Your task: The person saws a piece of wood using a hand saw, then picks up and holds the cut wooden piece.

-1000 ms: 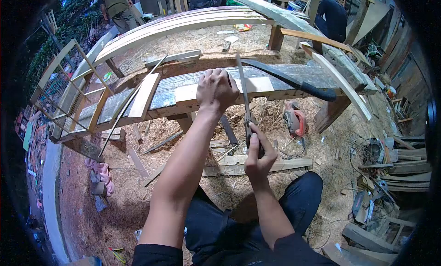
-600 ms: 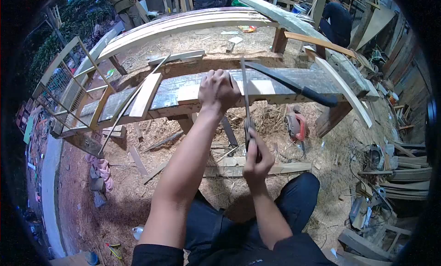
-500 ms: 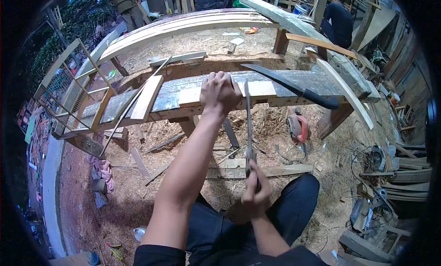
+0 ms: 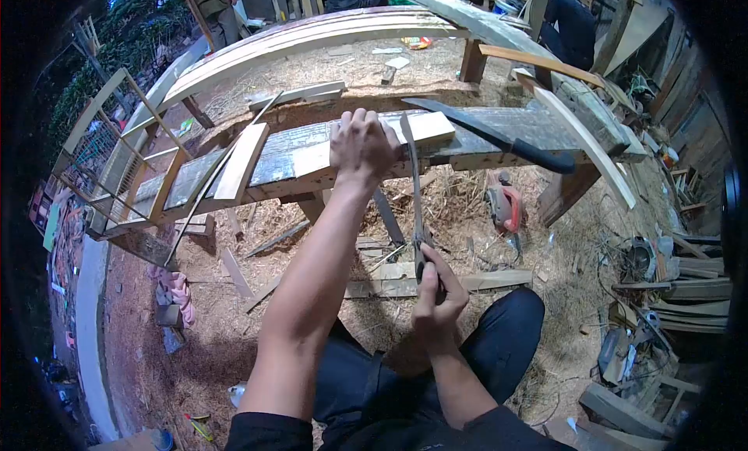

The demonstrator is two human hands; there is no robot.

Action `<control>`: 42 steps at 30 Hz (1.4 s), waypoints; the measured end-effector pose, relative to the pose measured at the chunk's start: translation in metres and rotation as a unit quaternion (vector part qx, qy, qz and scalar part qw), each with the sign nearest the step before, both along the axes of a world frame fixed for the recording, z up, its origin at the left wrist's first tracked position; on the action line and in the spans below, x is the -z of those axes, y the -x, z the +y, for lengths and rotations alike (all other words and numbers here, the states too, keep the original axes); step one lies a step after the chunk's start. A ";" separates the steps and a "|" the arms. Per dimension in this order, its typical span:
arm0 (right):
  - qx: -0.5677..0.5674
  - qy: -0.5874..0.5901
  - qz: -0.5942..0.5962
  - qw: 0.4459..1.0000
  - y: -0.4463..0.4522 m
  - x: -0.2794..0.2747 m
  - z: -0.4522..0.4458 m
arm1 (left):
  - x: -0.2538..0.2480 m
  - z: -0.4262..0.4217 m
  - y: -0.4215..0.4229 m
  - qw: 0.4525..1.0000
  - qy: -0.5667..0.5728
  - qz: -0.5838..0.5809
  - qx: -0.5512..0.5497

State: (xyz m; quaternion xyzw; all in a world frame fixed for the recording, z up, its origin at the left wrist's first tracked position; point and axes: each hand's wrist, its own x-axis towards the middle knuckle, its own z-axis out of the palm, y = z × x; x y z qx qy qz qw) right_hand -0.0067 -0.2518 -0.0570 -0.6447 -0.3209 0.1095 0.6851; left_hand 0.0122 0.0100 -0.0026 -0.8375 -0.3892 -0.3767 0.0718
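Observation:
My left hand (image 4: pixel 361 145) presses down with curled fingers on a pale wood piece (image 4: pixel 312 160) lying on the long worn bench beam (image 4: pixel 499 123). In my right hand (image 4: pixel 439 291) is the handle of a saw, its narrow blade (image 4: pixel 414 170) pointing away from me and crossing the wood just right of my left hand. Right of the blade, the pale wood's other part (image 4: pixel 431 127) sits at an angle to the part under my left hand. A second saw with a black handle (image 4: pixel 541 155) rests on the beam at the right.
A pale board (image 4: pixel 242 161) and a wooden frame (image 4: pixel 167 182) lie on the beam's left. Beneath the beam, a red power tool (image 4: pixel 506 205) sits among shavings. Long planks (image 4: pixel 312 42) stand beyond. Two people, one standing (image 4: pixel 214 10) and one crouching (image 4: pixel 569 26), are in the background.
The wood right of the blade has tilted, its right end swinging away from me. My right hand and saw moved back and forth; the blade now reaches farther over the beam than half a second ago.

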 end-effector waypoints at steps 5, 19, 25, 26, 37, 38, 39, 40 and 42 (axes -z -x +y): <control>-0.038 0.011 0.014 0.999 -0.024 0.016 -0.015 | -0.001 0.008 -0.005 1.000 0.022 0.003 0.007; -0.067 -0.130 -0.049 0.988 -0.056 -0.085 -0.042 | 0.003 -0.003 -0.006 0.994 -0.063 -0.092 0.006; -0.112 -0.109 -0.043 0.987 -0.075 -0.038 -0.025 | 0.000 -0.013 0.002 0.983 -0.150 -0.106 0.012; -0.108 -0.119 -0.012 0.987 -0.070 -0.027 -0.022 | 0.002 -0.014 0.002 0.979 -0.165 -0.117 0.005; -0.107 -0.115 0.001 0.988 -0.056 0.013 -0.011 | 0.014 -0.016 0.004 0.972 -0.195 -0.128 -0.009; -0.096 -0.124 -0.004 0.988 -0.056 0.015 -0.011 | 0.015 -0.015 0.004 0.971 -0.200 -0.133 -0.005; -0.084 -0.134 -0.008 0.987 -0.056 0.016 -0.011 | 0.015 -0.014 0.004 0.971 -0.200 -0.132 -0.005; -0.080 -0.140 -0.028 0.987 -0.058 0.014 -0.011 | 0.015 -0.014 0.004 0.972 -0.195 -0.133 0.004; -0.075 -0.137 -0.015 0.988 -0.058 0.012 -0.016 | 0.015 -0.014 0.004 0.973 -0.189 -0.133 0.013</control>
